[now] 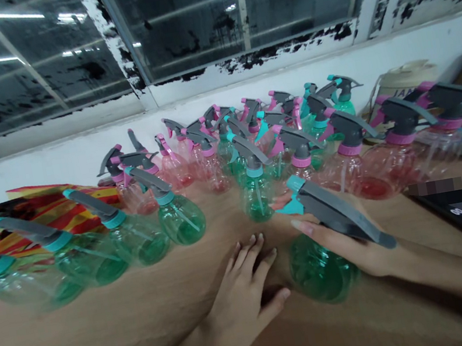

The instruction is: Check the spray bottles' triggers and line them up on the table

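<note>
My right hand (349, 242) is wrapped round the neck of a green spray bottle (323, 275) with a grey and teal trigger head. The bottle is upright or slightly tilted, low over or on the wooden table (174, 336); I cannot tell which. Part of its neck is hidden by the fingers. Left of it, my left hand (245, 297) lies palm down on the table, fingers stretched out and holding nothing. Just beyond the hands stands another green spray bottle (258, 198). A row of green spray bottles (181, 222) runs off to the left.
Several pink spray bottles (374, 178) stand at the back and right. A colourful plastic bag (73, 208) lies behind the left row. At the right edge are a dark flat device (454, 212) and a beige container (405, 76). A white wall with windows (188, 21) closes off the back.
</note>
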Motion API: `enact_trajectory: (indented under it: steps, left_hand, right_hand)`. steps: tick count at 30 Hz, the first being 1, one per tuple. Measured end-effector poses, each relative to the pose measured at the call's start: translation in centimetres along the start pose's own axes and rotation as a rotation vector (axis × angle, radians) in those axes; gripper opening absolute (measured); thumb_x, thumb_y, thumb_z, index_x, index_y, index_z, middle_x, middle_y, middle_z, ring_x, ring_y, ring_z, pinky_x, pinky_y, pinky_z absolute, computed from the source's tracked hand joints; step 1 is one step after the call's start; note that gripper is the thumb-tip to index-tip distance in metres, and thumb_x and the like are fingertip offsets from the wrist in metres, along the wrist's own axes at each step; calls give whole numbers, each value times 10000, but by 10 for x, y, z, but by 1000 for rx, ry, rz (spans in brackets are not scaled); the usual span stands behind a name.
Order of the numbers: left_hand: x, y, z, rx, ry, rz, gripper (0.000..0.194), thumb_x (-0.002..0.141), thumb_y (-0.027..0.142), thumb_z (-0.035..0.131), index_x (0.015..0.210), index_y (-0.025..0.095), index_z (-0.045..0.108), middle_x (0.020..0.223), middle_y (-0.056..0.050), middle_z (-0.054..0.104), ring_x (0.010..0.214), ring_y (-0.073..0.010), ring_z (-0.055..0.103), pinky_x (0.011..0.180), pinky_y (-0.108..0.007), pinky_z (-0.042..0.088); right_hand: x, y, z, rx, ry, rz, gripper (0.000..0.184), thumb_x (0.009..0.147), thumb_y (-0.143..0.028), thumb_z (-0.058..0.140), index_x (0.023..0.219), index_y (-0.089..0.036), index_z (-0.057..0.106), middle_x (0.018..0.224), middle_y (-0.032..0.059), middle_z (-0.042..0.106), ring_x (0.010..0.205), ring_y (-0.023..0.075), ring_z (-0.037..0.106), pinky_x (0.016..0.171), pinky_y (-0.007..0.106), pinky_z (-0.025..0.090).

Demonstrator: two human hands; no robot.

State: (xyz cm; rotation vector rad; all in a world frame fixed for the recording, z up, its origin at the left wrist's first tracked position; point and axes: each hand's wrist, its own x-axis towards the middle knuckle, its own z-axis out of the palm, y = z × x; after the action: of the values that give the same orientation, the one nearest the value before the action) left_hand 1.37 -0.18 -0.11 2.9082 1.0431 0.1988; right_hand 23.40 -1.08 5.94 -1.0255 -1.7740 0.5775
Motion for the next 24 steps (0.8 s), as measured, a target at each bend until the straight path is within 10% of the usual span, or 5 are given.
enact_trajectory:
  steps: [12, 19, 24]
  left_hand:
    - [0, -1, 0, 8, -14, -7, 568, 940, 493, 446, 1396, 161, 378, 1499, -131, 318, 1386, -261, 264, 1113, -499, 257]
    - [0, 0, 1, 2, 2, -9, 571, 932, 483, 468, 1394, 157, 382, 1487, -137, 339, 1373, -270, 290, 1105, -504, 270]
    - [0, -1, 1, -9, 3, -8, 570, 929, 479, 479, 1388, 151, 392, 1488, -138, 336, 1377, -277, 281, 1111, -502, 257]
  right_hand:
    - [2, -3, -1, -66, -13, -44, 112, 875, -296, 539, 839, -252, 636, 824, 17, 677, 779, 200, 659, 668, 330, 529]
    - [1, -2, 1, -6, -3, -23, 273, 831, -345, 595, 1091, -263, 613, 959, 24, 681, 828, 200, 655, 733, 337, 531]
    - [-3, 2, 1, -115, 46, -39, 142, 847, -382, 564, 815, -246, 589, 665, -24, 571, 584, 153, 561, 539, 291, 485]
